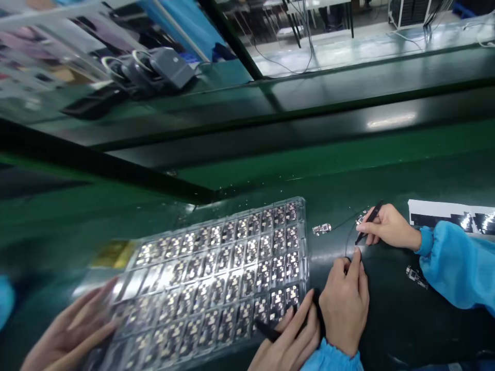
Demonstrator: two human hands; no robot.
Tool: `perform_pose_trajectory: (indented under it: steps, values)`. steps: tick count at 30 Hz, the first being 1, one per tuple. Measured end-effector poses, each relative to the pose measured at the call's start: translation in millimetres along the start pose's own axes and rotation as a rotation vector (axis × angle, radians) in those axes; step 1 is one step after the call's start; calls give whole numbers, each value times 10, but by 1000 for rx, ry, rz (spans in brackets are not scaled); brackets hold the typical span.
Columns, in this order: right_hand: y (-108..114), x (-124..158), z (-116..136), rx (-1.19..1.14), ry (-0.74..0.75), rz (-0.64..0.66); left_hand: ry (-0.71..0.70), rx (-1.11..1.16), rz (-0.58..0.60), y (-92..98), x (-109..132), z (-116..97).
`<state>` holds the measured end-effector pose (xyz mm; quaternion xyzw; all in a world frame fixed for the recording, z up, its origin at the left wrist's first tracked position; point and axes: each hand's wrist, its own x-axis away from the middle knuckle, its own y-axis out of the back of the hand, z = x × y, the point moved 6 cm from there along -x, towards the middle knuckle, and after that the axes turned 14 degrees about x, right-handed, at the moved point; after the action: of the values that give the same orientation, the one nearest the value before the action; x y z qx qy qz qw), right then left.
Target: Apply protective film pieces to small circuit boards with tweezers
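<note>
Thin black wire [347,241] loops between my hands. My left hand [344,301] pinches its near end, thumb against forefinger; my right hand [389,226] is closed pen-style on black tweezers [370,220] at its far end, by a small board [361,218]. I judge it feather-light, floppy and easily kinked; I'd grip near the ends, never mid-loop. Left of my left hand, a co-worker's hand [290,335] rests on a tray of boards [307,242].

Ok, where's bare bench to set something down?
Bare green bench runs beyond the tray, up to the dark rail. Another patch lies below the blue sleeve, at the near edge. Crowded right of the tray: hands, loose small boards.
</note>
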<state>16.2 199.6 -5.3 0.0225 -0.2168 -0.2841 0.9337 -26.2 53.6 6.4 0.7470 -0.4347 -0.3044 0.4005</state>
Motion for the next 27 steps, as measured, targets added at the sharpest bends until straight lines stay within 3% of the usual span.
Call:
perform_pose_trajectory:
  steps: [5,8,11,15,18,20,22,25,27]
  values:
    - [391,78,185,-76,54,-100,53,181,67,69,-106,10]
    - [711,226,211,-72,76,-151,-31,297,119,74,-327,-173]
    - [967,415,139,-61,80,-182,-157,331,287,-66,-621,-396]
    - [1220,639,14,-98,78,-240,-199,309,488,-291,-909,-491]
    - [1349,727,-80,-152,77,-276,-258,308,494,-343,-940,-522]
    - [1392,736,-142,-206,83,-278,-269,378,426,-319,-912,-540]
    - [1396,712,-189,-278,88,-269,-149,548,289,-258,-905,-496]
    - [1343,643,-186,-375,96,-254,228,963,78,-225,-894,-333]
    - [1280,588,-122,-404,125,-241,438,1229,64,-297,-877,-306]
